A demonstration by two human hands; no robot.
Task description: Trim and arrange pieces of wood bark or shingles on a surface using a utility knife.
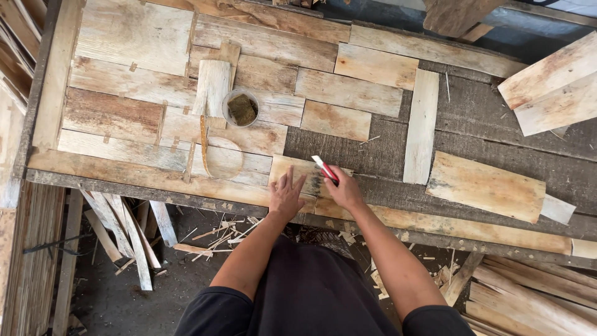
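Soft even daylight, sharp focus

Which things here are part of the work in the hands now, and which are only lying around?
In use: left hand flat on the small board; right hand holding the red cutter.

Lying about: round tin, upright plank, wide board, wood scraps.

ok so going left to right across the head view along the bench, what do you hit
Round cup → left hand flat on the small board → right hand gripping the red cutter → upright pale plank → wide loose board
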